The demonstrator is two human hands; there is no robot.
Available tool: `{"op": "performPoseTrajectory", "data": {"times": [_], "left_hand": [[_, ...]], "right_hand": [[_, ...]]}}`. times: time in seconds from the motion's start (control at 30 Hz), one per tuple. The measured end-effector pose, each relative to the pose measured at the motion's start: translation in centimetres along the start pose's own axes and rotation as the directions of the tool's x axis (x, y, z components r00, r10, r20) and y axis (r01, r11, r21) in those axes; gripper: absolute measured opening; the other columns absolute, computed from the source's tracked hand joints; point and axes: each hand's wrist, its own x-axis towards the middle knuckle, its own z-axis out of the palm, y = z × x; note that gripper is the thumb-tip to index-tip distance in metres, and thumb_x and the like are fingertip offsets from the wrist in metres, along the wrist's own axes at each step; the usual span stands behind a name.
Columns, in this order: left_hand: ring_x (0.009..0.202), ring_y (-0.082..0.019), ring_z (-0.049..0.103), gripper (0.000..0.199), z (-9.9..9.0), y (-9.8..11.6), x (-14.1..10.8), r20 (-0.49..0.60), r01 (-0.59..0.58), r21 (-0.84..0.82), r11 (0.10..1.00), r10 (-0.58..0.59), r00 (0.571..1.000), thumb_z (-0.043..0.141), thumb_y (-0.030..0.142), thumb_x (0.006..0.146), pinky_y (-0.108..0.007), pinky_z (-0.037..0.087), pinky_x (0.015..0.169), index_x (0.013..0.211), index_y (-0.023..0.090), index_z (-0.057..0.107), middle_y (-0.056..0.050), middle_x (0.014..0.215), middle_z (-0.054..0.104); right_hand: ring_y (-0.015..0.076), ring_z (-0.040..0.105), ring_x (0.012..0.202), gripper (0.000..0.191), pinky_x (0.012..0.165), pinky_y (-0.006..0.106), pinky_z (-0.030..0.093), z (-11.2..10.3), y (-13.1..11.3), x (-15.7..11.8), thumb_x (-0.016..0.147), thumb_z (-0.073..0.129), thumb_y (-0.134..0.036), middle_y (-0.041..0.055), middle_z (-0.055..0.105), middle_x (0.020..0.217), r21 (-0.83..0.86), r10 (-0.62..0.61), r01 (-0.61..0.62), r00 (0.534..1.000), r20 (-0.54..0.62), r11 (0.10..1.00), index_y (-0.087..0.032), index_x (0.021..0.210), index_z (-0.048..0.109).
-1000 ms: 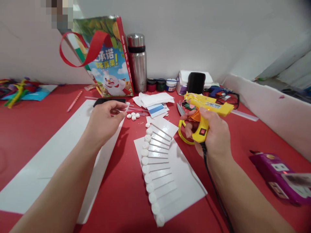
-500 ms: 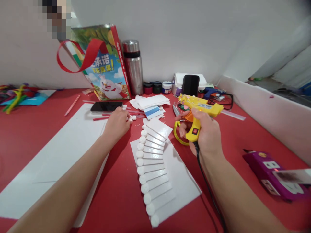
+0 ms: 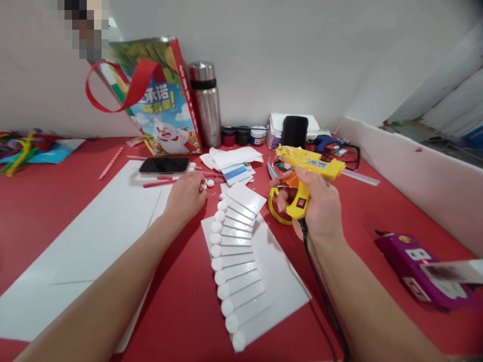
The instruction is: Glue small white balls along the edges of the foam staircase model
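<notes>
My right hand (image 3: 320,206) grips a yellow glue gun (image 3: 302,193) by its handle, its power cord hanging down toward me. Scissors with yellow and orange handles (image 3: 277,213) lie just behind and beside that hand. My left hand (image 3: 186,196) is closed, with its fingertips at a small white piece (image 3: 203,185); part of the fingers is hidden. Another white piece (image 3: 210,183) lies just beyond. Between my hands, a curved row of overlapping white cards (image 3: 237,261) lies on a white sheet (image 3: 279,281), with round white discs (image 3: 216,250) along their left ends.
A phone (image 3: 164,165) and red sticks (image 3: 160,184) lie by my left hand, near white boards (image 3: 94,226). Behind stand a printed bag (image 3: 166,100), a steel flask (image 3: 206,105) and paint jars (image 3: 243,136). Folded tissue (image 3: 234,157) lies mid-table; a purple packet (image 3: 418,269) lies right.
My left hand has shifted slightly right and toward me, and the white piece at its fingertips is now further from the one beyond. The right hand keeps holding the glue gun.
</notes>
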Motion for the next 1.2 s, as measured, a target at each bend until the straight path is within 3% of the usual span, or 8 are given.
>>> {"op": "performPoseTrajectory", "data": {"times": [0.1,0.17,0.27,0.37,0.47,0.6,0.8,1.2], "left_hand": [[0.082,-0.025,0.063,0.014,-1.8,0.2,0.0,-0.033,0.104,-0.252,0.962,-0.116,0.993,0.064,0.02,0.081,-0.035,0.046,0.076,0.093,0.016,0.069,-0.009,0.091,0.072],[0.079,-0.021,0.062,0.02,-3.0,0.1,0.0,0.028,0.213,-0.488,0.846,-0.229,0.973,0.074,0.024,0.076,-0.032,0.045,0.074,0.094,0.016,0.073,-0.007,0.088,0.072],[0.075,-0.016,0.061,0.017,-4.0,0.1,-0.2,0.33,0.435,-0.83,0.349,-0.321,0.888,0.079,0.02,0.073,-0.026,0.047,0.068,0.088,0.012,0.076,-0.007,0.084,0.07],[0.076,-0.013,0.063,0.011,-4.0,0.1,-0.7,0.586,0.556,-0.806,-0.206,-0.137,0.799,0.074,0.012,0.078,-0.021,0.053,0.066,0.088,0.007,0.076,-0.01,0.088,0.069],[0.079,-0.014,0.064,0.015,-3.6,0.3,-1.4,0.624,0.573,-0.696,-0.433,0.03,0.781,0.064,0.007,0.085,-0.02,0.058,0.07,0.093,0.004,0.076,-0.014,0.092,0.069],[0.077,-0.014,0.065,0.021,-3.0,0.4,-1.8,0.61,0.56,-0.659,-0.501,0.079,0.789,0.056,0.007,0.092,-0.021,0.06,0.07,0.099,0.001,0.075,-0.015,0.091,0.068],[0.079,-0.013,0.067,0.018,-2.5,0.7,-2.4,0.584,0.54,-0.703,-0.463,0.057,0.81,0.06,0.007,0.094,-0.018,0.06,0.068,0.101,0.002,0.075,-0.015,0.101,0.07],[0.07,-0.008,0.063,0.014,-2.1,1.0,-2.9,0.579,0.497,-0.701,-0.511,-0.001,0.815,0.08,0.009,0.079,-0.013,0.057,0.064,0.093,0.006,0.076,-0.006,0.085,0.066]], "right_hand": [[0.0092,0.055,0.04,0.021,0.039,0.024,0.039,-0.1,0.0,0.1,0.085,0.068,-0.033,0.0058,0.073,0.076,-0.031,-0.003,0.002,1.0,-0.011,1.0,-0.017,0.072,0.066],[0.0096,0.056,0.04,0.024,0.038,0.024,0.039,-0.1,0.0,0.1,0.085,0.069,-0.037,0.0062,0.073,0.077,-0.045,-0.002,0.001,1.0,-0.01,0.999,-0.017,0.071,0.067],[0.009,0.054,0.039,0.026,0.039,0.024,0.04,-0.2,0.0,0.1,0.086,0.069,-0.039,0.0067,0.073,0.077,-0.046,-0.007,0.007,1.0,-0.006,0.999,-0.016,0.074,0.068],[0.0089,0.054,0.038,0.022,0.039,0.024,0.039,-0.1,0.0,0.0,0.084,0.069,-0.034,0.0066,0.072,0.075,-0.032,-0.002,0.002,1.0,-0.005,0.999,-0.015,0.073,0.068],[0.01,0.054,0.037,0.02,0.039,0.024,0.039,0.1,0.0,0.0,0.083,0.067,-0.031,0.0071,0.072,0.074,-0.028,-0.005,0.005,1.0,-0.011,1.0,-0.014,0.073,0.067],[0.0116,0.056,0.037,0.021,0.04,0.025,0.039,0.2,0.2,0.1,0.084,0.066,-0.031,0.0071,0.072,0.074,-0.043,0.008,-0.007,1.0,0.017,0.999,-0.013,0.075,0.067],[0.0086,0.054,0.04,0.021,0.04,0.023,0.04,0.1,0.4,0.1,0.082,0.069,-0.034,0.0075,0.073,0.082,-0.068,0.017,-0.016,1.0,0.01,0.998,-0.014,0.075,0.07],[0.0098,0.054,0.041,0.019,0.039,0.024,0.037,0.5,0.2,-0.2,0.082,0.069,-0.03,0.0073,0.071,0.074,-0.059,0.029,-0.029,1.0,0.002,0.998,-0.014,0.073,0.068]]}}
